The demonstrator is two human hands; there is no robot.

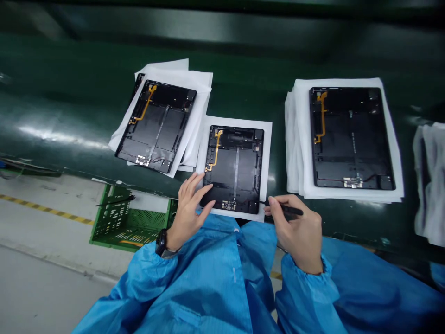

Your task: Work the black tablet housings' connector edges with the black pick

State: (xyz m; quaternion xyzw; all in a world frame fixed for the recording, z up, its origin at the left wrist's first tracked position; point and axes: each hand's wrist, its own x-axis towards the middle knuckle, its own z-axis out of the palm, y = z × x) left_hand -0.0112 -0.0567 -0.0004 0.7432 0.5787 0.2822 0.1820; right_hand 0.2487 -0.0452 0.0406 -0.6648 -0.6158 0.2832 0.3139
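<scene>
In front of me lies an opened black tablet housing on a white foam sheet. An orange flex cable runs down its left part, and a small circuit board sits at its near edge. My left hand rests at the housing's lower left edge, fingers spread. My right hand pinches a slim black tool, seemingly tweezers, whose tip points at the housing's lower right corner. Whether the tip touches it I cannot tell.
A similar housing lies tilted on sheets at the left. Another housing tops a sheet-layered stack at the right, with more white sheets at the far right. Below the green bench a green crate stands on the floor.
</scene>
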